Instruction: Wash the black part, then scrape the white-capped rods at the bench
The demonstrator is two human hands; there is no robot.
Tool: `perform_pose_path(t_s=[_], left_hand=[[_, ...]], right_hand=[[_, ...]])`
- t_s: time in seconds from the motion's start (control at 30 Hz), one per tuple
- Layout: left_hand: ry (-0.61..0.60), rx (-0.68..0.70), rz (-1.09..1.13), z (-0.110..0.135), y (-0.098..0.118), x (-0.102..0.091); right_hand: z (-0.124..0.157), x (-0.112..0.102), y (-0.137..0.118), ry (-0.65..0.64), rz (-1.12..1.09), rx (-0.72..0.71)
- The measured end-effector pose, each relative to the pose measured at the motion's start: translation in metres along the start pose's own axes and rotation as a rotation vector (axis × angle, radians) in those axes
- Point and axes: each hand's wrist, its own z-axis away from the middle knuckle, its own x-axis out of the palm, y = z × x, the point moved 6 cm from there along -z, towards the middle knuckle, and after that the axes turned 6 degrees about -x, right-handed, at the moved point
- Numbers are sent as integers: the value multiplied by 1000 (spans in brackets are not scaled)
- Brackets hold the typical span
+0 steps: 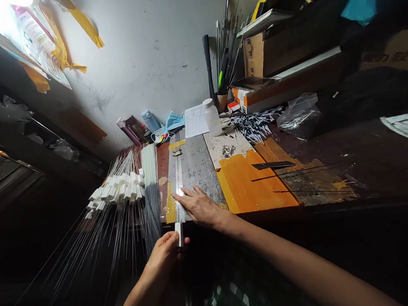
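Note:
My left hand [167, 256] is closed round a small white block [179, 233] at the near edge of the bench. The block sits on the end of a long thin rod that runs along a metal ruler [178, 178]. My right hand [198, 205] lies flat with fingers spread on the grey metal plate [198, 167], its fingertips pressing by the ruler. To the left lies a fan of thin white rods with a cluster of white blocks [120, 189] on them.
An orange sheet [252, 187] with a dark blade and thin black rods lies to the right. At the back stand a white bottle [211, 117], a paper sheet, a face mask, a cup of rods, and a pile of black-and-white pieces [256, 123]. Boxes are stacked at the right.

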Motion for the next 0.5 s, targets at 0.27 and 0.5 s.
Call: perform_pose_path(t_s=[0.27, 0.5], left_hand=[[-110, 224, -223, 47, 19, 8], [-1, 469, -555, 137, 33, -5]], right_hand=[[22, -55, -44, 82, 226, -216], [79, -137, -64, 55, 307, -210]])
